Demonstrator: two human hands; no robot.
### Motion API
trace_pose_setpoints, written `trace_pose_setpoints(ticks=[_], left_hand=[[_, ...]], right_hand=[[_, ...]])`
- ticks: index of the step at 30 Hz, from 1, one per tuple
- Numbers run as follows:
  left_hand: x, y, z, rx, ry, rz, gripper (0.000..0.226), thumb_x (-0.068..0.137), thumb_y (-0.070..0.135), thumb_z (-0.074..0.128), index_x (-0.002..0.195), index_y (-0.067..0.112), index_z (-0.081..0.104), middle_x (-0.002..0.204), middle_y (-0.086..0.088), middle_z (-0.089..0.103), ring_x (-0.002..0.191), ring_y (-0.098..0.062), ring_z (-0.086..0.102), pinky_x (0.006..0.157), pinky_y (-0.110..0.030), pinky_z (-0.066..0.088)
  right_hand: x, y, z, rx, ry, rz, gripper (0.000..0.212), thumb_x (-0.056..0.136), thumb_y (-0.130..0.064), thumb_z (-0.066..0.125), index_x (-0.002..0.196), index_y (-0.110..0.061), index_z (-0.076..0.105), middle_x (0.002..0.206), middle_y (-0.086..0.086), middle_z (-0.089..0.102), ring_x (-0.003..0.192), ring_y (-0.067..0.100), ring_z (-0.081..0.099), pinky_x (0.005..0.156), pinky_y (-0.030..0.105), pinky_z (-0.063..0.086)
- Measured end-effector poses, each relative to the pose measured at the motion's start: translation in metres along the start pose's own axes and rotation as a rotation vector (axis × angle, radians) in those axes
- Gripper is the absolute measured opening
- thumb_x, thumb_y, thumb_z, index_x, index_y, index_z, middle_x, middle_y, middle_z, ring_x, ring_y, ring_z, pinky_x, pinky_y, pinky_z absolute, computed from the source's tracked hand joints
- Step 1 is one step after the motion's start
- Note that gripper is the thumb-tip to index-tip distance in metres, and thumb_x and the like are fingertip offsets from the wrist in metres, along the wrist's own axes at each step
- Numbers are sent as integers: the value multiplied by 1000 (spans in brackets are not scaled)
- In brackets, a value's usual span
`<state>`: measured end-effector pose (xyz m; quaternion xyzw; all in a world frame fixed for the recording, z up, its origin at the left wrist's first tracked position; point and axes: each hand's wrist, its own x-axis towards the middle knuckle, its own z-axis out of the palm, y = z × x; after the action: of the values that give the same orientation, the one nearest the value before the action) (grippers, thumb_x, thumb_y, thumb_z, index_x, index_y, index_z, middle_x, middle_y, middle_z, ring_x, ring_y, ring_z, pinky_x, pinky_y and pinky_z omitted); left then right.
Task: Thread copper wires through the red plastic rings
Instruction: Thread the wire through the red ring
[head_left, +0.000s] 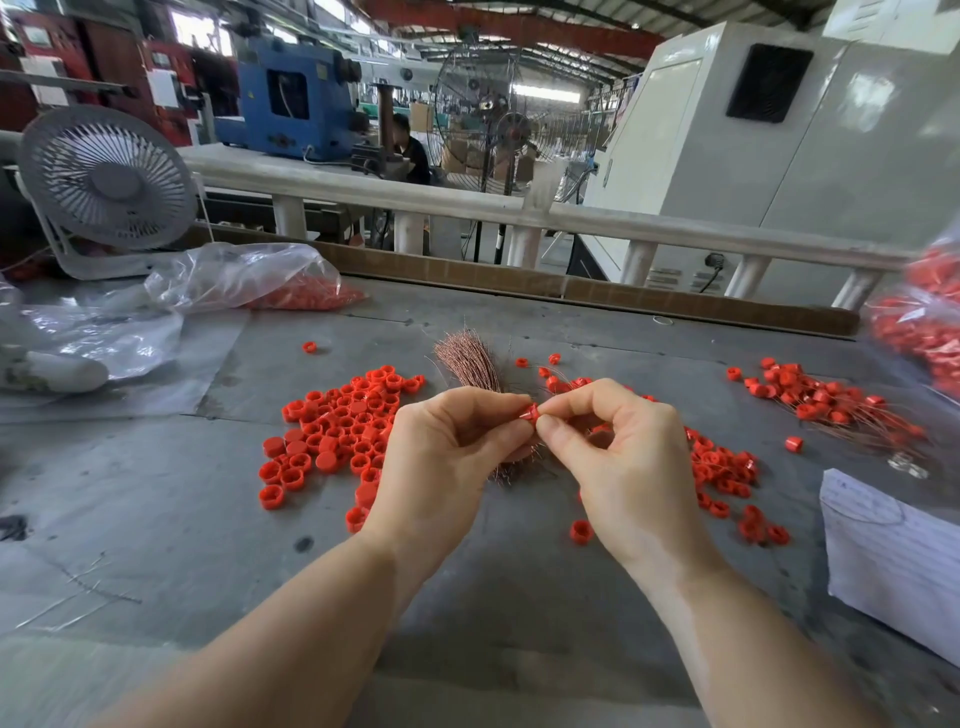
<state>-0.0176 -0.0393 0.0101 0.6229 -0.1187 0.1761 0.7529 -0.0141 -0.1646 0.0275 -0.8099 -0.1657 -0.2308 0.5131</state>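
Both bare hands meet above the fanned bundle of thin copper wires (470, 358): the left hand (441, 457) pinches one small red plastic ring (530, 414) at its fingertips, and the right hand (618, 457) pinches just beside it, probably on a wire too fine to see. Left of the bundle a large heap of unthreaded red rings (337, 431) remains; far right of it, a smaller pile of rings already on wires (826, 400) lies finished, so most work seems left.

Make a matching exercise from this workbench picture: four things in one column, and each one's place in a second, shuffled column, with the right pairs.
Things
1. desk fan
2. copper wire bundle
3. white notepad
4. held red ring

Places
A. pinched between the left hand and the right hand
B. far left corner of the table
C. right table edge
D. table centre, beyond the hands

Pairs: 1-B, 2-D, 3-C, 4-A
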Motion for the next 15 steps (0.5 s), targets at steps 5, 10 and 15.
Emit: trace_pose_setpoints(ticks=[5,10,15], left_hand=[[-2,2,2,130,16,72,28,73,-11,68,77,16,70,68,12,72,67,-2,68,66,-11,51],[-3,2,3,125,33,81,27,73,-11,68,76,16,69,67,13,71,65,0,67,64,-10,50],[-4,1,3,102,59,73,27,73,-12,67,76,14,68,65,12,71,64,-1,67,62,-10,51]], right_hand=[[-1,-1,0,2,5,0,21,79,-2,70,71,-21,66,69,-5,67,66,8,59,60,13,45],[-3,-2,2,-49,14,-73,18,80,0,68,74,-17,67,74,-2,65,70,8,58,63,14,46],[-3,1,4,-91,-18,-127,13,82,1,65,80,-11,69,78,-6,62,75,6,57,69,15,45]])
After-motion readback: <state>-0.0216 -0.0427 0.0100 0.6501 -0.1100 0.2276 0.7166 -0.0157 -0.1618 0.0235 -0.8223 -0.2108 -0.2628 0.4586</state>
